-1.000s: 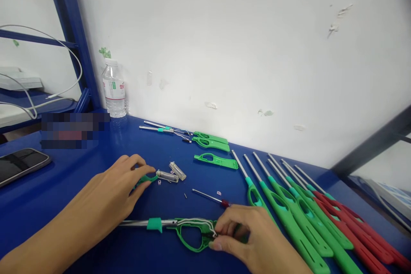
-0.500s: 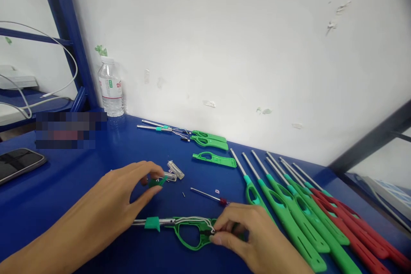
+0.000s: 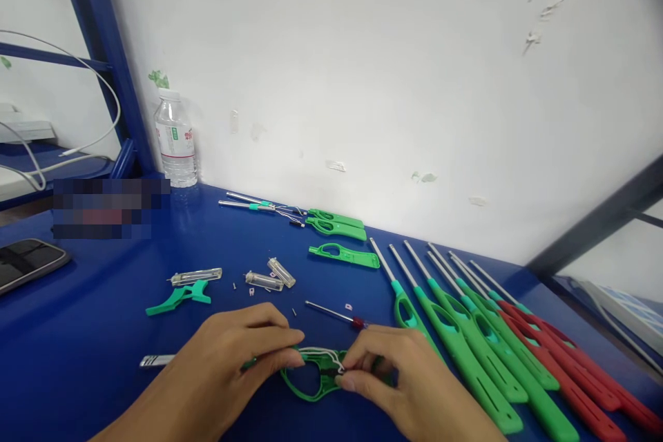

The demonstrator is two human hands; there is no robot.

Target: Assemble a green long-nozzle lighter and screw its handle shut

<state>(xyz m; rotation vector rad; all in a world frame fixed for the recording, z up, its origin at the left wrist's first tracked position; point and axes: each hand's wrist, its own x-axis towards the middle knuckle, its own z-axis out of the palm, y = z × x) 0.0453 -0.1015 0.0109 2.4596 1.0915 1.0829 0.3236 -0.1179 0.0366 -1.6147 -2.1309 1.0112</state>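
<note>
An open green lighter shell (image 3: 305,394) lies near the front edge of the table, with white wires (image 3: 318,352) along its upper side. My left hand (image 3: 243,366) is closed over the neck of the shell, where the metal tube (image 3: 157,361) runs out to the left; a bit of green shows between thumb and fingers, too hidden to name. My right hand (image 3: 388,373) pinches the wires and a small black part at the shell's handle. A teal trigger piece (image 3: 181,296) rests left of centre beside a clear fuel tank (image 3: 202,277).
Two more clear tanks (image 3: 264,281) and a screwdriver (image 3: 331,312) lie mid-table. Green shells (image 3: 344,255) and metal tubes (image 3: 243,205) are behind. Several green lighters (image 3: 466,345) and red ones (image 3: 570,359) fill the right. A bottle (image 3: 176,141) and phone (image 3: 31,264) stand left.
My left hand has moved right and down from beside the clear tanks to the neck of the shell. The trigger piece and left tank have come into view. My right hand stays at the handle.
</note>
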